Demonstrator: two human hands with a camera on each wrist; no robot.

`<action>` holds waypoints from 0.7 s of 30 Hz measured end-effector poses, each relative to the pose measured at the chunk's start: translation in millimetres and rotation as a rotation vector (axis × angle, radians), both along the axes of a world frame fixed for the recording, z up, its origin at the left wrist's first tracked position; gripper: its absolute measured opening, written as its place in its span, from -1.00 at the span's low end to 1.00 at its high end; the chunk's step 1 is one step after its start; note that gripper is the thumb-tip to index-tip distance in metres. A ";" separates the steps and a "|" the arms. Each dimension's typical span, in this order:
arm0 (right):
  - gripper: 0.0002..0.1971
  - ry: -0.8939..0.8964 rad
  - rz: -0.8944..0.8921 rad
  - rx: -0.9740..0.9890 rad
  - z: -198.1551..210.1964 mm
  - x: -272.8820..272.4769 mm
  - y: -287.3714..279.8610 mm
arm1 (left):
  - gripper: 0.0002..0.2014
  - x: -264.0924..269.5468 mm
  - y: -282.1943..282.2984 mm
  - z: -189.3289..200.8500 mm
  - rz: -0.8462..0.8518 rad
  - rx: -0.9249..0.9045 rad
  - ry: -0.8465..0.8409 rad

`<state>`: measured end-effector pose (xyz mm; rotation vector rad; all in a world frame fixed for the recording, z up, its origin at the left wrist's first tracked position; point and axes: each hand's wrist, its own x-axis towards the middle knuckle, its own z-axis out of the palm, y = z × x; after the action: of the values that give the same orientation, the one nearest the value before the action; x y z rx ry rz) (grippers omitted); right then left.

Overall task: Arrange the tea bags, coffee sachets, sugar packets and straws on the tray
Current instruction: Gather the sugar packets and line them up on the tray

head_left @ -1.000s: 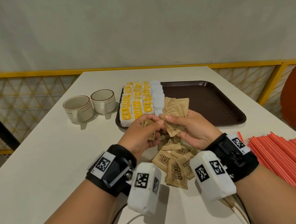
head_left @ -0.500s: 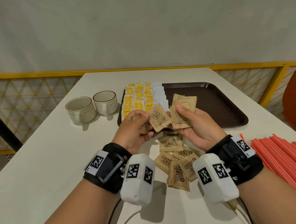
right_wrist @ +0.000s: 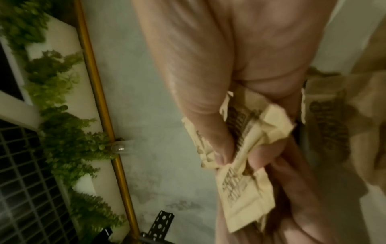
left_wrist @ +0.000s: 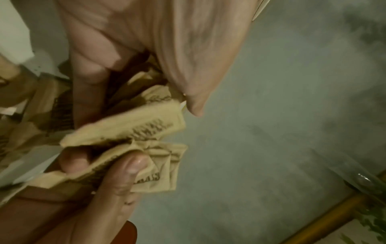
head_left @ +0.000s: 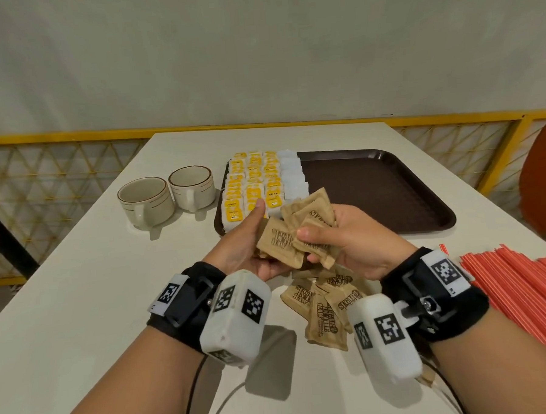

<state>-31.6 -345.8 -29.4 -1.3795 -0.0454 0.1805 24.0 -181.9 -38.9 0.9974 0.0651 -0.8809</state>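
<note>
At the left of the head view, two cups [head_left: 167, 198] are sitting on the tabletop [head_left: 65, 312], just beside the dark tray [head_left: 423, 199], and playing no part in the work. On the tray's left portion, rows of yellow-labelled sachets [head_left: 253, 189] and a column of white packets [head_left: 292, 175] are already lying in order, while its right portion is showing only bare surface. In the centre of the frame, the left hand [head_left: 245, 249] is cupping a brown sugar packet [head_left: 278, 239] from below, fingers curled under it and thumb raised. Beside it, the right hand [head_left: 359, 243] is gripping a bunch of brown packets [head_left: 310, 217], thumb pressing on top. The bunch is fanning out unevenly, and both wrist views are showing crumpled paper between the fingers. Below the hands, loose brown packets [head_left: 326, 305] are lying in a heap on the tabletop. At the lower right of the frame, the red straws [head_left: 522, 285] are waiting in a bundle, off the tray. The step in hand appears to be gathering and squaring the sugar packets into one stack. The next move likely calls for passing the single packet onto the bunch, aligning the edges, then collecting the heap or setting the stack on the tray beside the white column. The grip should stay light so the paper does not crease further.
</note>
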 end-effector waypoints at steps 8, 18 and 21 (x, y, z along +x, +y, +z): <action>-0.75 -0.072 -0.131 -0.217 -7.5 2.6 -1.9 | -0.47 -5.5 -1.9 -1.3 -0.121 0.035 -0.107; -0.77 0.034 -0.091 0.073 -3.7 6.0 -4.8 | -0.72 -2.2 0.1 -5.1 0.045 0.067 -0.204; -0.65 0.030 -0.144 0.123 -6.4 6.9 -1.7 | -0.87 -6.0 -0.4 -3.2 -0.047 0.114 -0.212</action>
<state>-24.7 -347.5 -35.8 -1.2519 0.0672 0.0769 17.9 -182.2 -42.2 1.1977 -0.0889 -0.8168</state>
